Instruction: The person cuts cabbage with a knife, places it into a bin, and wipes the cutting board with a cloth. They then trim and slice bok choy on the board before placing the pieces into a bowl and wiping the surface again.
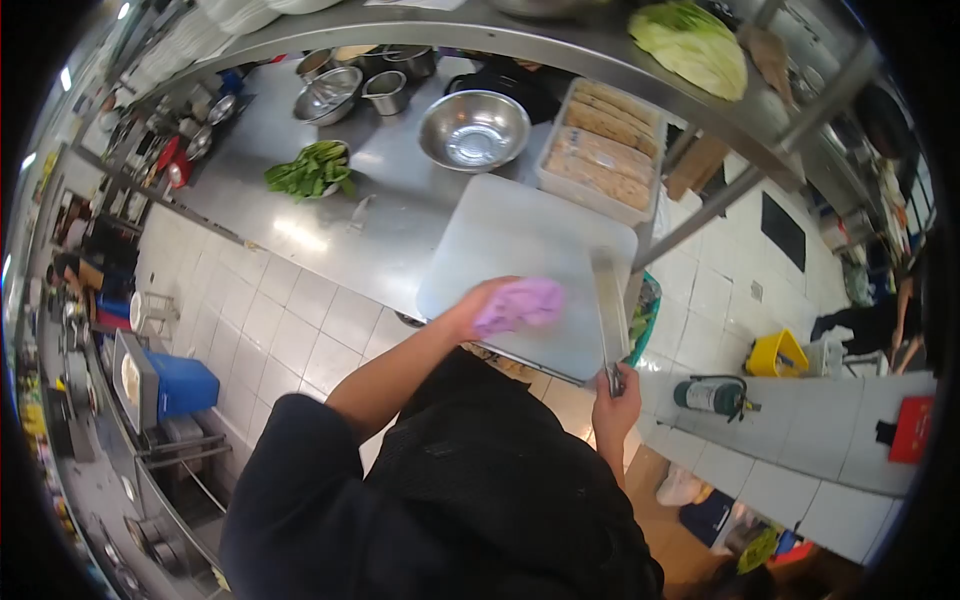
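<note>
My left hand (482,308) is closed on a crumpled pink-purple cloth (524,305) over the near left part of a white cutting board (510,225). The handle of a broad-bladed knife is in my right hand (616,396), at the board's near right corner. The knife's blade (609,300) points away from me along the board's right side, slightly blurred. Whether the cloth presses on the board or hovers just above it, I cannot tell.
Beyond the board stand a steel bowl (474,130) and a plastic box of wrapped food (603,150). Leafy greens (311,170) lie on the steel table (240,140) at left. A cabbage (690,48) sits on the overhead shelf (480,35). Other people are at both far sides.
</note>
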A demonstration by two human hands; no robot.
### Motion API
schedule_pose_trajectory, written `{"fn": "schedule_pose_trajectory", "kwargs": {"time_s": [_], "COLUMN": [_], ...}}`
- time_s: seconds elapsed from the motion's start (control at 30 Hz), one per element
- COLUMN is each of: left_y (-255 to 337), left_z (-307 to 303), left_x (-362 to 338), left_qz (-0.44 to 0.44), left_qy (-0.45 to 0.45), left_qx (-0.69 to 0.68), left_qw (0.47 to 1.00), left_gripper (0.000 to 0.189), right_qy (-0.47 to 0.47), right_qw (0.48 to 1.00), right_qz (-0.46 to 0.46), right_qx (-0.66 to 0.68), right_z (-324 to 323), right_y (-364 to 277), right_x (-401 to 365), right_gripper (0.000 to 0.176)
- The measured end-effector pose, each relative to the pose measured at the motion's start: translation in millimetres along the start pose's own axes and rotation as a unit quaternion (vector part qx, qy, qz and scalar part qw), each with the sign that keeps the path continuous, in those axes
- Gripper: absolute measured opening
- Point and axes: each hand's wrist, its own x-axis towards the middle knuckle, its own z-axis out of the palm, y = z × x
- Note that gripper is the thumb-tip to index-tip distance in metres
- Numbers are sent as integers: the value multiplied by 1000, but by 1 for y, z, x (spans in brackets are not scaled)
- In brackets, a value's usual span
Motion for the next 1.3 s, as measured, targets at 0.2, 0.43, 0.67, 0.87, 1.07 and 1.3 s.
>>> {"fn": "schedule_pose_trajectory", "kwargs": {"time_s": [0.2, 0.43, 0.67, 0.87, 1.07, 1.3], "left_y": [50, 85, 108, 148, 163, 74], "left_z": [-173, -353, -298, -276, -234, -221], "left_x": [-139, -124, -14, 60, 77, -44], "left_qz": [311, 357, 251, 315, 273, 311], "left_qy": [58, 564, 643, 414, 133, 43], "left_qx": [-232, -2, 501, 594, 661, 688], "left_qw": [920, 745, 523, 613, 687, 654], "left_gripper": [48, 47, 63, 63, 48, 40], "right_qy": [-47, -26, -1, -431, -411, -354], "right_qw": [984, 934, 937, 901, 805, 680], "right_qz": [-135, -186, -321, -52, 367, 478], "right_qx": [-106, -304, -139, 22, 221, 429], "right_z": [51, 87, 157, 244, 273, 305], "right_y": [-31, -43, -104, -112, -110, -100], "right_x": [55, 54, -2, -94, -99, -101], "right_gripper": [42, 50, 33, 21, 40, 43]}}
